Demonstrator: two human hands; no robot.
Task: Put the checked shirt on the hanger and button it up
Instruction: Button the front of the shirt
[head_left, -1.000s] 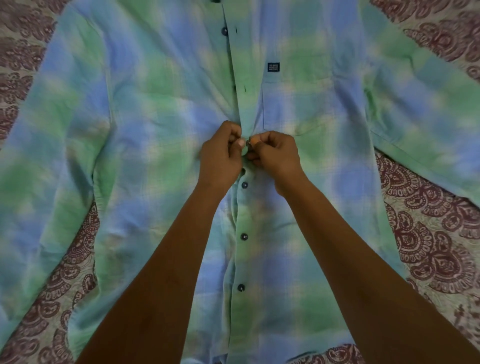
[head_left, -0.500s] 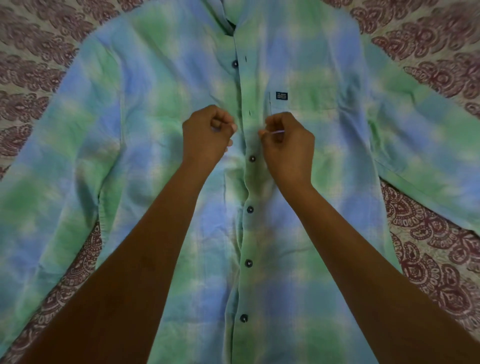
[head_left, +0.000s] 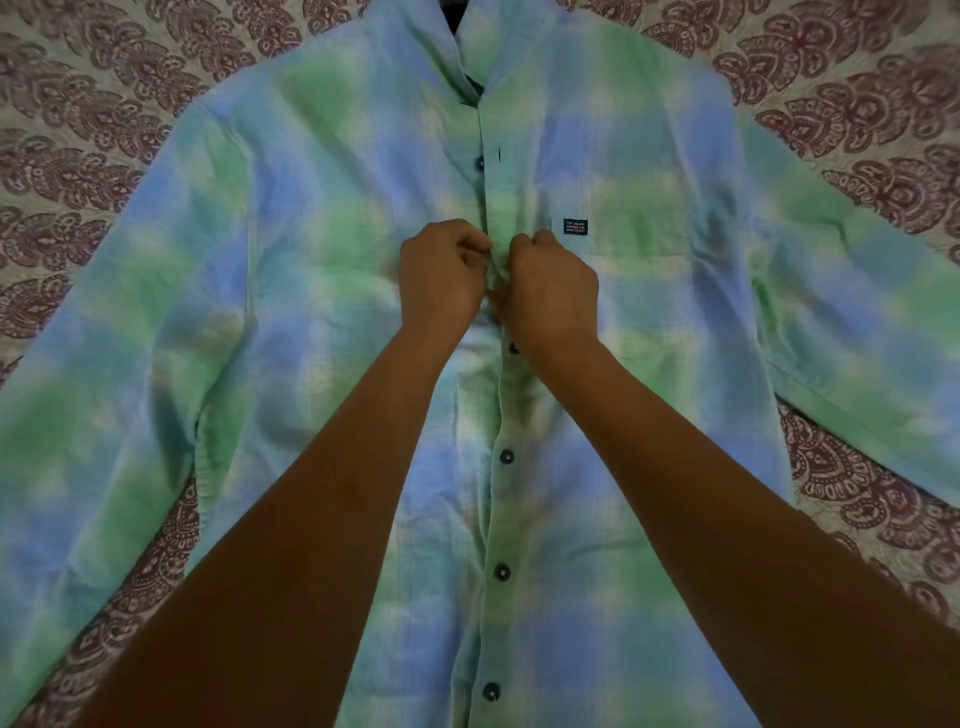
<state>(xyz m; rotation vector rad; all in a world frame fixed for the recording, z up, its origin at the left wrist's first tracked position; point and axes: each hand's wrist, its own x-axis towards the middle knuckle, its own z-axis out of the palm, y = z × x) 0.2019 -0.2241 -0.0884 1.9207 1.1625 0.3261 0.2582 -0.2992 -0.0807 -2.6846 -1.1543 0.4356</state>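
Note:
The blue and green checked shirt (head_left: 322, 291) lies face up, spread flat with both sleeves out. My left hand (head_left: 441, 280) and my right hand (head_left: 553, 286) meet at the front placket at chest height, fingers curled, pinching the two fabric edges together. Below my hands several dark buttons (head_left: 506, 457) are fastened down the placket. Above them one dark button (head_left: 479, 163) sits beside an empty buttonhole, and the collar is open. A dark bit of the hanger (head_left: 457, 15) shows inside the collar; the rest is hidden under the shirt.
A patterned maroon and cream bedspread (head_left: 857, 119) lies under the shirt on all sides. A small dark label (head_left: 575, 226) marks the chest pocket right of my hands.
Both hands have moved up the placket from a lower button and come together again on the fabric. The view has tilted up, so the collar now shows.

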